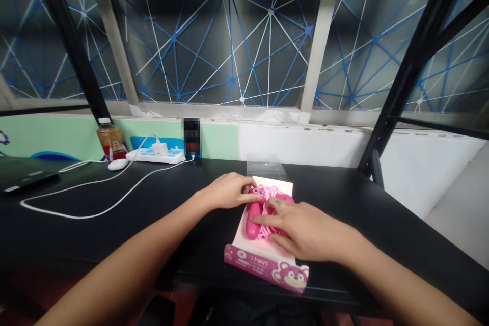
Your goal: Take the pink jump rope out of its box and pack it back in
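A pink skipping rope lies coiled on a white and pink card backing [263, 249], which has a bear cartoon on its front strip. One pink handle [252, 221] lies at the left of the coil, and a second pink handle [284, 199] lies to the right. My left hand [227, 191] comes in from the left, fingertips on the top of the left handle. My right hand [301, 229] lies over the coil [265, 204], fingers across both the rope and the left handle. A clear plastic sleeve [265, 165] stands just beyond the card.
The black table [114, 249] holds a white power strip [155, 155] with a plugged-in charger, a white mouse [117, 164], a drink bottle [111, 140], a dark tablet [28, 181] and loose white cables. A black shelf post [412, 71] rises at the right.
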The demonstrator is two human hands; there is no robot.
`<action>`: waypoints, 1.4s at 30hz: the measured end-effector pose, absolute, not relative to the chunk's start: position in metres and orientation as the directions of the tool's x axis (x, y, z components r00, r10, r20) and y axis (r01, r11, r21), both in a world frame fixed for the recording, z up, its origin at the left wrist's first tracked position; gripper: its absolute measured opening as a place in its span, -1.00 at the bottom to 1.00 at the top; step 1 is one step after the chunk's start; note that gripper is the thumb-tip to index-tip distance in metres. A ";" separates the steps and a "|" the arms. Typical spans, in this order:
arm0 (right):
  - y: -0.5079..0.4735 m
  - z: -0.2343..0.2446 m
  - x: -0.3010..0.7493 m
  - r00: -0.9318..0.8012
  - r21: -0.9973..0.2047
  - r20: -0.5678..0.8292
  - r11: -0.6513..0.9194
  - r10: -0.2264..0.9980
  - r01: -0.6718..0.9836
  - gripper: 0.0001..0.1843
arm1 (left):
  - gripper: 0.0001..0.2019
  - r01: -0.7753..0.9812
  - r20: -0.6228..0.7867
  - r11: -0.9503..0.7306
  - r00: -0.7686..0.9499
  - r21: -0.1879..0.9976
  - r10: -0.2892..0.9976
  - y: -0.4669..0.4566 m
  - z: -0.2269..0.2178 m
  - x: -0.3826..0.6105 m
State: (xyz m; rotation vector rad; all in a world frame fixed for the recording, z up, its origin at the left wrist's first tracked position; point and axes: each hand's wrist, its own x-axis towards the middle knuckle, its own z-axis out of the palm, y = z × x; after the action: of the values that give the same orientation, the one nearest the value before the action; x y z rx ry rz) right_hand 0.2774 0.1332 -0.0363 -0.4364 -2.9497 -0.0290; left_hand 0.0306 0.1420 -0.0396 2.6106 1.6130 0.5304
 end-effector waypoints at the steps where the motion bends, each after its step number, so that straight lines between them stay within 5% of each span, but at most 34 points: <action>1: 0.134 -0.036 0.278 -0.945 -0.015 0.153 0.957 0.288 0.289 -0.50 | -0.62 0.869 0.288 -0.454 0.391 0.200 0.874 0.144 -0.040 0.030; 7: 0.139 -0.031 0.283 -0.961 -0.124 0.076 0.959 0.265 0.254 -0.47 | -0.68 0.901 0.497 -0.399 0.270 0.172 0.825 0.169 -0.053 0.016; 13: 0.141 -0.033 0.283 -0.964 -0.194 0.074 0.952 0.254 0.236 -0.46 | -0.71 0.852 0.383 -0.454 0.340 0.263 0.859 0.185 -0.061 0.000; 18: 0.137 -0.038 0.277 -0.957 -0.083 0.123 0.964 0.263 0.254 -0.40 | -0.78 0.807 0.358 -0.469 0.345 0.359 0.868 0.182 -0.060 0.002; 23: 0.138 -0.044 0.272 -0.943 0.015 0.200 0.962 0.265 0.273 -0.55 | -0.86 0.787 0.382 -0.469 0.321 0.401 0.866 0.179 -0.057 0.006; 30: 0.132 -0.044 0.268 -0.947 0.056 0.215 0.965 0.239 0.256 -0.46 | -0.85 0.824 0.447 -0.451 0.280 0.342 0.850 0.178 -0.058 0.011; 39: 0.139 -0.050 0.264 -0.886 0.109 0.204 0.890 0.417 0.444 -0.56 | -0.82 0.814 0.417 -0.480 0.331 0.327 0.846 0.170 -0.055 0.014; 42: 0.144 -0.053 0.264 -0.903 0.162 0.207 0.897 0.376 0.411 -0.46 | -0.80 0.840 0.423 -0.453 0.309 0.299 0.852 0.167 -0.057 0.018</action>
State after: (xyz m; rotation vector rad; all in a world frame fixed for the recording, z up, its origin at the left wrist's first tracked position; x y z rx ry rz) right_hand 0.2635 0.1436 -0.0533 -0.6044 -2.8922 -0.3021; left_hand 0.0181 0.1670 -0.0567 2.5231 1.6308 0.8378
